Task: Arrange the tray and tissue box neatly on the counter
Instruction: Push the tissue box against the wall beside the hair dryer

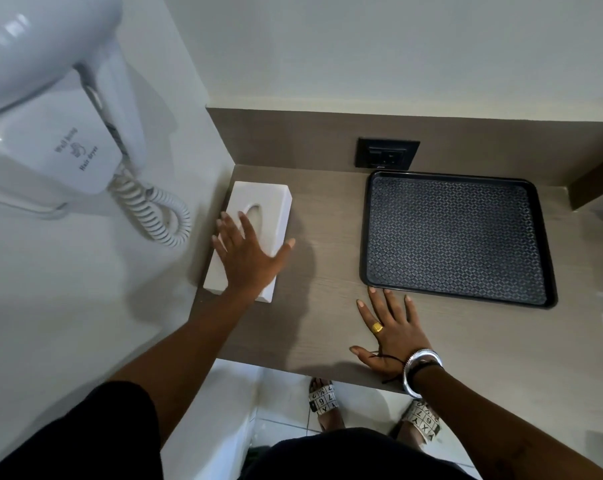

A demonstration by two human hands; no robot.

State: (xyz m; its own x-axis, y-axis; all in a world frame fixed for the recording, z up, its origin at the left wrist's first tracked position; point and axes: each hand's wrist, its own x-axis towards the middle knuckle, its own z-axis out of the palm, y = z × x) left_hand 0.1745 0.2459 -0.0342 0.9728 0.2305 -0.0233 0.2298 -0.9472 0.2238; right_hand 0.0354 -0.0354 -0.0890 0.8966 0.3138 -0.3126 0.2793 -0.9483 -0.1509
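Note:
A white tissue box (258, 197) with an oval slot lies on the left of the grey wood counter (324, 271), close to the white side wall. My left hand (246, 254) rests flat on its top, fingers spread, thumb over the box's right edge. A black rectangular tray (549, 237) with a patterned mat sits at the right, against the back panel. My right hand (393, 332) lies flat on the counter just in front of the tray's near left corner, fingertips almost at its rim, holding nothing.
A white wall hair dryer (51, 109) with a coiled cord (154, 213) hangs on the left wall beside the box. A black power socket (386, 153) sits in the back panel above the tray. The counter's front edge runs below my right wrist; my sandalled feet show beneath.

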